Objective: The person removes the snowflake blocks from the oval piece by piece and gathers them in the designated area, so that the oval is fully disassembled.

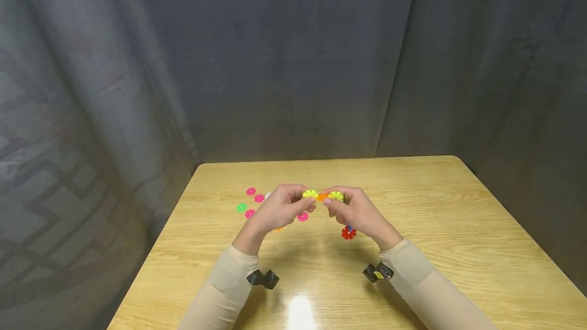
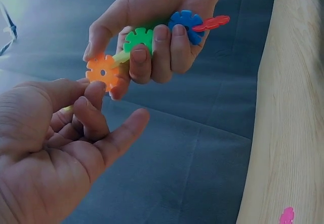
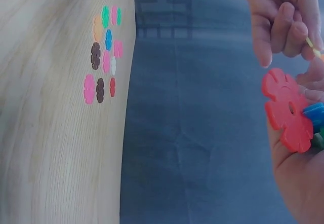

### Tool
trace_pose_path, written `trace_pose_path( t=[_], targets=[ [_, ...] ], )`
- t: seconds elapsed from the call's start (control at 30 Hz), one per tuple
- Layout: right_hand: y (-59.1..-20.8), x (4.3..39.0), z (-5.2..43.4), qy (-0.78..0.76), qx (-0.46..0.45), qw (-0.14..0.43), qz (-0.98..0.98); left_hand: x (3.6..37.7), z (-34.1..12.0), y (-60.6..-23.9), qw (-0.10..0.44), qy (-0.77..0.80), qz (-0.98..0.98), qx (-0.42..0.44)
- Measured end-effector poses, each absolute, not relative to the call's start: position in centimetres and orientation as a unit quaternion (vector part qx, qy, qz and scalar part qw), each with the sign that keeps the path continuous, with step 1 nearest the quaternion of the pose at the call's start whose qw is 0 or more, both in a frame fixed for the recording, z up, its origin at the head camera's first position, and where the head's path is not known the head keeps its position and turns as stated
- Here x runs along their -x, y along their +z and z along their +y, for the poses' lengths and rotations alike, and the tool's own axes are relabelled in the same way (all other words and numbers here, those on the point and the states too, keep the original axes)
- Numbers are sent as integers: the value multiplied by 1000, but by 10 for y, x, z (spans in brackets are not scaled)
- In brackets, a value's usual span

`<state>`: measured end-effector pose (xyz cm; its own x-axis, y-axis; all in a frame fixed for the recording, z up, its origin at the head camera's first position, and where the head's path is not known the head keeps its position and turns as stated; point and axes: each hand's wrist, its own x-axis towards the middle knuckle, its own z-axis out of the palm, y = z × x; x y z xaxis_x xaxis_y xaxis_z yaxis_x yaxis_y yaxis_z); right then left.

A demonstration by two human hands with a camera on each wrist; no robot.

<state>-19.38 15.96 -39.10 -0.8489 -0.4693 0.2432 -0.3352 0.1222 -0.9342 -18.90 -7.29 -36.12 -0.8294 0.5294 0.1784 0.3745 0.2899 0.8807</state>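
Both hands are raised above the wooden counter [image 1: 412,202], meeting near its centre. The right hand [image 1: 357,213] grips a chain of interlocked toothed plastic discs [image 2: 152,41]: in the left wrist view its fingers curl round a green disc [image 2: 137,37] and a blue disc [image 2: 186,24], with a red disc [image 2: 211,23] projecting at the far end and an orange disc [image 2: 103,72] at the near end. In the right wrist view the red disc fills the near side of that hand, slotted onto the blue one.

The left hand [image 1: 282,208] is half closed. Its thumb and forefinger meet at the orange disc's edge, and a thin yellow-green piece [image 2: 67,108] shows between its fingers; the remaining fingers are loosely bent. How firmly this hand pinches cannot be told. From the head view, two yellow-green discs [image 1: 310,194] sit on top of the assembly, between the two hands, with orange between them.

Loose discs lie on the counter: a pink and green group [image 1: 250,202] to the left of the hands, one pink disc [image 1: 302,216] beneath them, and a red disc [image 1: 348,233] beside the right wrist. Grey curtain [image 1: 275,65] backs the counter.
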Motion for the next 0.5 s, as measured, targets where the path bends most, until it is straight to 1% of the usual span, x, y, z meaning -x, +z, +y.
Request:
trace_pose_path(
  t=[0.2, 0.37, 0.5],
  targets=[
    [-390, 195, 162, -603, 267, 41, 750, 190, -76, -363, 74, 528, 805, -263],
    [-388, 194, 161, -614, 271, 49, 740, 192, -81, -366, 72, 541, 801, -244],
    [-389, 193, 160, -626, 265, 49, 732, 194, -88, -370, 44, 531, 813, -234]
  ],
)
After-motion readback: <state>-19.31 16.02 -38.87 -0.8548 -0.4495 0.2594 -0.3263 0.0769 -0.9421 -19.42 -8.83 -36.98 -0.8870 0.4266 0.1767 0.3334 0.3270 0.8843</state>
